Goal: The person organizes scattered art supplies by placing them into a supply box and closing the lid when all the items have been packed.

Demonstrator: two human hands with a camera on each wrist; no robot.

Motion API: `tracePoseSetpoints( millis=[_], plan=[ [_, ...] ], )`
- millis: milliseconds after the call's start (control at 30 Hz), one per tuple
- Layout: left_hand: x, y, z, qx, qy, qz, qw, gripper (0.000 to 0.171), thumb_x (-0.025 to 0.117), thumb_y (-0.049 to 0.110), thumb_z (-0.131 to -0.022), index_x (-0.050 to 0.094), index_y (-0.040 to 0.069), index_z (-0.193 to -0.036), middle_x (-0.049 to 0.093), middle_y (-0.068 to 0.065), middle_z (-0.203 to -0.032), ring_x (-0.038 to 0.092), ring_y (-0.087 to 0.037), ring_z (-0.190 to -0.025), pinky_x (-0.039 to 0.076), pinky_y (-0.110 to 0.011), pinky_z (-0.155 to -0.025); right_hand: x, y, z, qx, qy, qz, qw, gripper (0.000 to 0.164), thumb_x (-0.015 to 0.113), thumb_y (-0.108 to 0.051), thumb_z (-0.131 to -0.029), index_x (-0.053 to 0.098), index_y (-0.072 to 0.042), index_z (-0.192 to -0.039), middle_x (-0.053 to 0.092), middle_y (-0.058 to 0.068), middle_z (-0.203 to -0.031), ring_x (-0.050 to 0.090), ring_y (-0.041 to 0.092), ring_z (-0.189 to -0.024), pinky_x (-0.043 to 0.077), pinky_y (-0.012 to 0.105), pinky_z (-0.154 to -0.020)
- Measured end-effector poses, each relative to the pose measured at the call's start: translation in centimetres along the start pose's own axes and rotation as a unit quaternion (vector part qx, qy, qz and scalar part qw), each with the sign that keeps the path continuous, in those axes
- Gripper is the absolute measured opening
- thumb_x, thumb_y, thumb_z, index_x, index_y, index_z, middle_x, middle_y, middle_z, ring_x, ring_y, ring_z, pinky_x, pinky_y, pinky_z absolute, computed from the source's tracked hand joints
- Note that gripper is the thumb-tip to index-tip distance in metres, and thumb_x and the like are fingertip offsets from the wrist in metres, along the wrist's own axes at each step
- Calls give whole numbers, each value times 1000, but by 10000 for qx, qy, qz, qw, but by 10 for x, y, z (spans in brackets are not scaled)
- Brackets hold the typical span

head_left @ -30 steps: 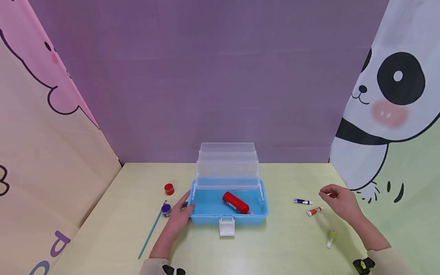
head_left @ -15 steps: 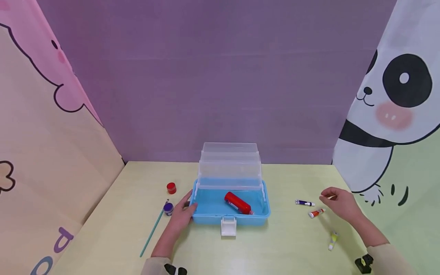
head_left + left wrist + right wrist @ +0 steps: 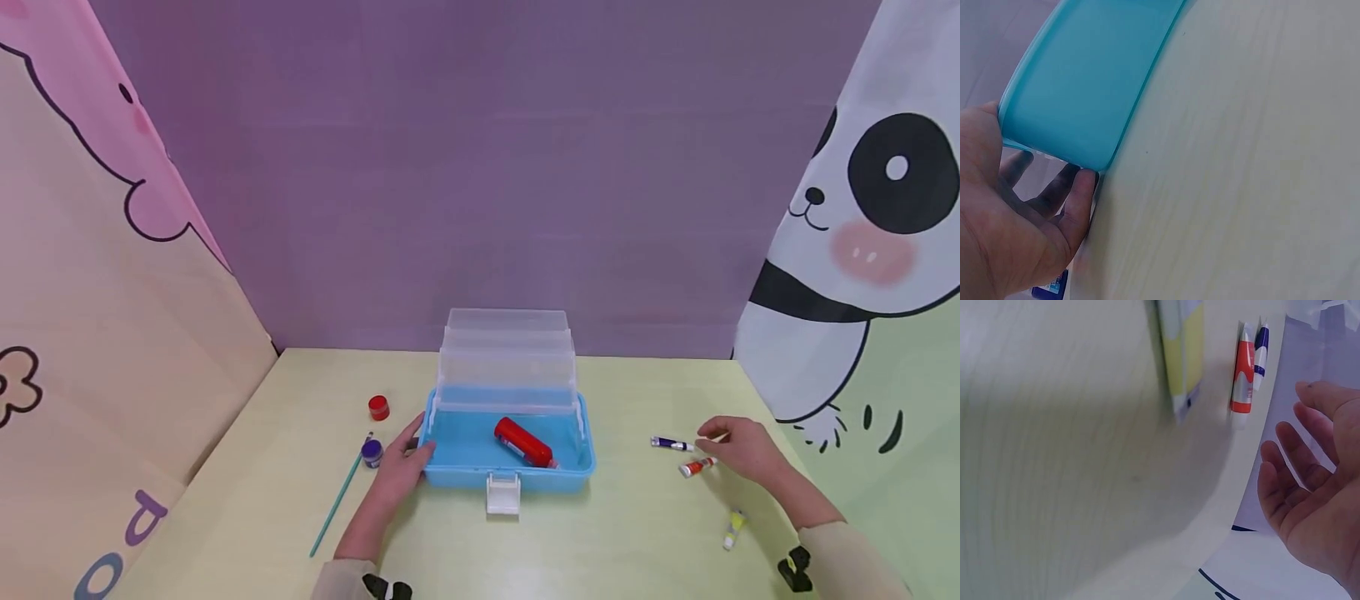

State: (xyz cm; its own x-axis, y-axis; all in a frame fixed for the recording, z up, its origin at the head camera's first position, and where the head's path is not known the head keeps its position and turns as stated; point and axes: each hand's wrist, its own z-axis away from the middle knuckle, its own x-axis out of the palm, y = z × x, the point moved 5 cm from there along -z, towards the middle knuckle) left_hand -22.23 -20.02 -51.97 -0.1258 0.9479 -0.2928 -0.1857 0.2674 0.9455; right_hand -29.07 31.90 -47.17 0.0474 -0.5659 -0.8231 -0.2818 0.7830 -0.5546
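Observation:
A light blue plastic box with its clear lid raised stands mid-table. A red bottle lies inside. My left hand holds the box's left end; in the left wrist view its fingertips are against the blue wall. My right hand hovers by the paint tubes, fingers loosely bent and holding nothing. Nearest it are a blue-and-white tube and a red-and-white tube. A yellow tube lies closer to me, and looms large in the right wrist view.
Left of the box are a small red-lidded jar, a purple-lidded jar and a thin teal paintbrush. The box's white latch hangs down in front. A purple backdrop rises behind the table.
My right hand has come lower and closer to the blue and red tubes. The head view has shifted slightly, while my left hand keeps its place on the box.

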Motion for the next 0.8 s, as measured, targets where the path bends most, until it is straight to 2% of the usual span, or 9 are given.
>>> tracePoseSetpoints(
  millis=[333,533,800],
  plan=[
    [-2,1,3,30,27,-65,10000,59,57,27,-97,35,24,-152,49,-19,-123,56,-30,-98,53,-32,-73,16,6,-3,97,-492,-241,9985,18,74,-16,-84,72,-2,-95,69,6,-87,61,15,-70,48,27,-55],
    [-1,1,1,-11,28,-112,9999,59,56,27,-98,35,24,-152,49,-19,-125,56,-32,-101,54,-34,-76,21,7,-8,117,-675,-72,9976,21,74,-16,-83,72,0,-96,68,5,-87,56,15,-71,47,28,-55],
    [-1,1,-1,-80,-28,-113,9999,59,56,29,-98,33,27,-153,47,-19,-128,55,-32,-105,54,-35,-78,19,-3,-8,54,-738,73,9972,16,76,-11,-80,71,2,-89,68,3,-80,56,15,-68,44,27,-55]
  ],
)
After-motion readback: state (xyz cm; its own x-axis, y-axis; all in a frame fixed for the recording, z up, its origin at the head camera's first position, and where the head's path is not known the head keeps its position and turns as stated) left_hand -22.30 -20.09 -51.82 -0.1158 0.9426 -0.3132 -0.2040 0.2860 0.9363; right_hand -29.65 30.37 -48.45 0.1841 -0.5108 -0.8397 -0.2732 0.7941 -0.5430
